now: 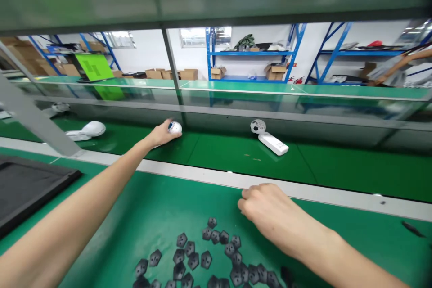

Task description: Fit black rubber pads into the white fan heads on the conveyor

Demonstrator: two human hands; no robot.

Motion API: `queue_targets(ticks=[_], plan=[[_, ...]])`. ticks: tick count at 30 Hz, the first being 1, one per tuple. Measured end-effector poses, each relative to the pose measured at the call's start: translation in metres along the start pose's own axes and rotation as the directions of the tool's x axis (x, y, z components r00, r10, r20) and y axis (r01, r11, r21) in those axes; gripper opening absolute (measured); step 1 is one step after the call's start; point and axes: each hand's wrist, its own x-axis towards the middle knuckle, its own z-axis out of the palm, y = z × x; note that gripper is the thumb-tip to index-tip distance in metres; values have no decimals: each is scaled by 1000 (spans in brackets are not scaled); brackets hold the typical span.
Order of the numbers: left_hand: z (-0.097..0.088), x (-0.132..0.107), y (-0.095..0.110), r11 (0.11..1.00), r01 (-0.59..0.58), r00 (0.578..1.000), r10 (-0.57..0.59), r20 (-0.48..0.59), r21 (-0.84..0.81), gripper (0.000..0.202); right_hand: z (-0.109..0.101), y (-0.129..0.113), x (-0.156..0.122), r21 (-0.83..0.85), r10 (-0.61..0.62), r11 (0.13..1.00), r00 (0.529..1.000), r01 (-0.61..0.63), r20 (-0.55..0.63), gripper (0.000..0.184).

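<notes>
My left hand (164, 134) reaches out over the green conveyor belt (243, 157) and grips a small white ball-shaped fan head (175, 128) with a dark patch. Farther right on the belt lies a handheld mini fan (269, 138) with a soccer-ball-patterned head and a white handle. My right hand (266, 210) hangs with curled fingers above the white belt edge, just beyond a loose pile of dark grey pentagonal pieces (199, 254) on the green bench mat (118, 238). The hand's palm side is hidden.
A white fan-like item (86, 131) lies on the belt at left, beside a grey metal frame post (33, 114). A black tray (29, 189) sits at the bench's left edge. Beyond the belt stand blue shelves (251, 54) with cardboard boxes, and a co-worker's arm (398, 65) shows far right.
</notes>
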Motion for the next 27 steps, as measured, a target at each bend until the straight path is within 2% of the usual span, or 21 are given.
queue_targets(ticks=[3,6,8,11,14,17,19,23,25,27], plan=[[0,14,12,999,-49,997,49,61,-15,74,1,7,4,75,28,997,1000,-28,4,27],[0,3,39,992,-108,994,110,25,-61,83,2,17,5,208,42,977,999,-38,-13,28],[4,-19,64,977,-130,991,123,-51,-171,84,4,22,5,293,58,955,998,-50,-19,26],[18,-67,101,926,-185,973,126,-193,-329,79,6,27,4,362,90,930,995,-68,-44,19],[30,-112,122,906,-195,974,133,-185,-376,71,8,28,4,408,102,911,993,-69,-59,16],[30,-138,123,902,-237,971,217,-96,-361,66,9,29,5,444,108,893,992,-72,-57,15],[23,-144,118,902,-331,943,324,-73,-279,64,8,30,6,460,121,884,991,-79,-63,16],[8,-145,108,858,-497,864,476,-164,-126,56,4,32,4,509,185,855,975,-97,-126,19],[7,-147,106,843,-520,850,493,-187,-142,46,2,33,3,511,204,852,971,-111,-128,18],[10,-153,107,816,-506,862,473,-182,-280,39,2,32,3,486,193,865,976,-121,-99,18]])
